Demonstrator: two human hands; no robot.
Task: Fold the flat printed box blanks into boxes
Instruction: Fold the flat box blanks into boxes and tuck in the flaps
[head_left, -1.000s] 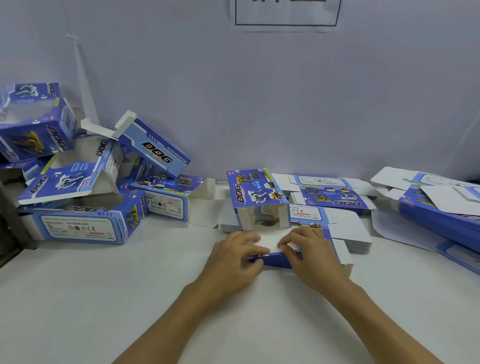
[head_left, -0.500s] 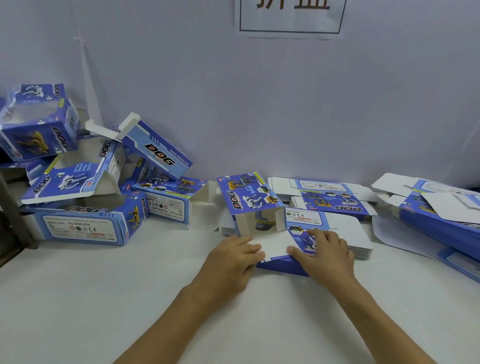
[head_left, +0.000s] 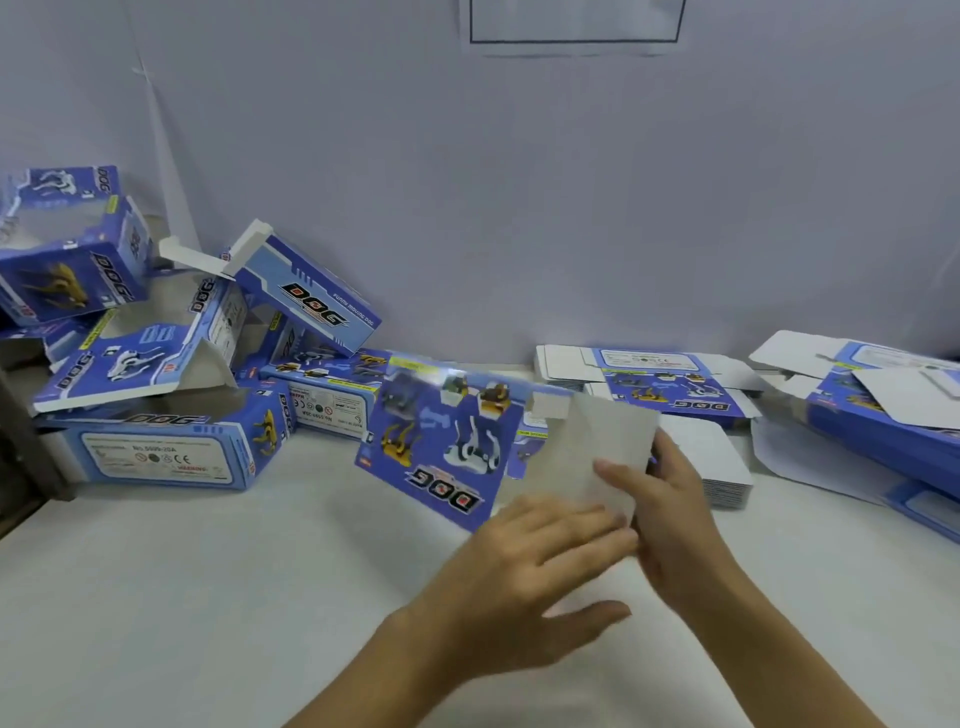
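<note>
Already crowding the counter's left edge, the heap of folded blue printed cardboard boxes (head_left: 166, 447) could topple if bumped. Mid-counter, the half-raised blue box blank (head_left: 441, 441) hangs from the right hand (head_left: 670, 499), its grip pinching the white panel; the left hand (head_left: 524, 566) is spread loose, so the blank may spring flat.
</note>
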